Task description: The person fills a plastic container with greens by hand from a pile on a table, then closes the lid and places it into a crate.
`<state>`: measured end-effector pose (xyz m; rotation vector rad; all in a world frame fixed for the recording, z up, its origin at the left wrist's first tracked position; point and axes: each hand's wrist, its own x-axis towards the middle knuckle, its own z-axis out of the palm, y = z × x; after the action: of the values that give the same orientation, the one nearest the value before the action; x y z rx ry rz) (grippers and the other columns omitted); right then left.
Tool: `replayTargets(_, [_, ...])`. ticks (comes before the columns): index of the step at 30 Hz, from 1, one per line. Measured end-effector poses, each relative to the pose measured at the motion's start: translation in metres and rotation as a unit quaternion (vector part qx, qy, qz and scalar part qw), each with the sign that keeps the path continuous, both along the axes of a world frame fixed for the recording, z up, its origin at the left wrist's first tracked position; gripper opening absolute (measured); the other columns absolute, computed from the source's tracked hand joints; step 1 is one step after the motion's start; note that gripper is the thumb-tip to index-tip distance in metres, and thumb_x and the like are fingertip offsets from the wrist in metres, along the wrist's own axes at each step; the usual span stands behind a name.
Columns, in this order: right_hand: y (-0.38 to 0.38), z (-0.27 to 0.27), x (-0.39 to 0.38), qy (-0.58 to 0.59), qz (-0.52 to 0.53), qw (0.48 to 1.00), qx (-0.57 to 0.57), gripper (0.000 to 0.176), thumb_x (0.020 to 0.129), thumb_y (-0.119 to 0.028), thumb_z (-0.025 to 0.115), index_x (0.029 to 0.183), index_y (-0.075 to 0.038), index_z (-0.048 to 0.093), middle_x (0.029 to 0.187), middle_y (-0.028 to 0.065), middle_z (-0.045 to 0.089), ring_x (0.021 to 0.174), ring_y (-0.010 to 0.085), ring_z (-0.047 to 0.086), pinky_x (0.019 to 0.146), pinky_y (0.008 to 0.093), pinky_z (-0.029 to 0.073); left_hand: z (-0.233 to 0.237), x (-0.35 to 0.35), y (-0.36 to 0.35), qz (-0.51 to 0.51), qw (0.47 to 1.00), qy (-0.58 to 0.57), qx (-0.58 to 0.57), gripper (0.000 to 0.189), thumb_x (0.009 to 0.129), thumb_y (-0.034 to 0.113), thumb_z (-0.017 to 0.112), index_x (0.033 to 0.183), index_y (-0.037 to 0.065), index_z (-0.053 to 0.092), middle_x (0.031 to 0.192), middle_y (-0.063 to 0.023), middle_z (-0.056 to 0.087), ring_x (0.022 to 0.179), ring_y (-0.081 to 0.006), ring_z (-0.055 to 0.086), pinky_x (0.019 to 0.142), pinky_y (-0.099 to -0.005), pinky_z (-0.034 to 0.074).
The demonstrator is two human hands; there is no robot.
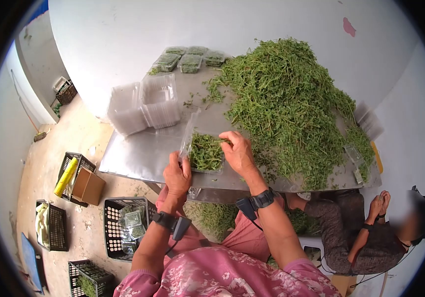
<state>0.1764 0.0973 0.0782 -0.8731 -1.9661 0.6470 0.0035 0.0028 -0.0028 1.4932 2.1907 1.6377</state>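
In front of me on the metal table lies an open clear plastic clamshell box [221, 168], its lid [189, 129] raised on the left. Leafy green stems [205, 151] fill its tray. My left hand [177, 175] grips the box's left side near the hinge, thumb and fingers closed on it. At the right rim, my right hand [238, 151] is closed in a pinch on a few green stems over the tray. A large heap of the same greens [286, 109] rises to the right of the box.
Stacked empty clamshells [145, 104] stand at the table's [128, 156] left, with several filled boxes [190, 63] behind. A black crate [108, 232] holding packed boxes sits on the floor at left, near other crates and a cardboard box [88, 187]. A seated person [341, 227] is at right.
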Motion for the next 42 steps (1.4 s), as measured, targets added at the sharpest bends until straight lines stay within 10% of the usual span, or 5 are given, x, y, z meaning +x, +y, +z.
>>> replayTargets(17, [-0.010, -0.014, -0.025, -0.216, -0.023, 0.969, 0.118, 0.009, 0.081, -0.003, 0.058, 0.087, -0.006, 0.064, 0.090, 0.0102, 0.062, 0.092, 0.0290, 0.059, 0.084, 0.0406, 0.036, 0.003, 0.001, -0.001, -0.008, 1.000, -0.009, -0.006, 0.021, 0.092, 0.020, 0.055, 0.108, 0.007, 0.053, 0.069, -0.0183, 0.063, 0.063, -0.0417, 0.062, 0.057, -0.0486, 0.047])
replayTargets(23, [-0.007, -0.023, -0.038, -0.268, -0.009, 0.949, 0.164, 0.008, 0.075, 0.000, 0.055, 0.077, -0.006, 0.061, 0.082, 0.0108, 0.058, 0.092, 0.0280, 0.058, 0.083, 0.0410, 0.035, 0.006, 0.004, 0.000, -0.012, 0.999, 0.006, 0.048, 0.013, 0.096, 0.016, 0.052, 0.093, 0.004, 0.051, 0.061, -0.0137, 0.055, 0.051, -0.0287, 0.054, 0.049, -0.0397, 0.042])
replayTargets(42, [-0.023, -0.002, 0.137, -0.193, -0.174, 0.966, 0.003, 0.043, 0.079, -0.010, 0.071, 0.117, 0.003, 0.056, 0.111, 0.0180, 0.052, 0.101, 0.0365, 0.056, 0.086, 0.0419, 0.047, 0.007, 0.000, -0.003, -0.023, 1.000, -0.016, -0.006, 0.019, 0.095, 0.022, 0.053, 0.105, 0.007, 0.052, 0.070, -0.0187, 0.063, 0.066, -0.0421, 0.062, 0.058, -0.0479, 0.046])
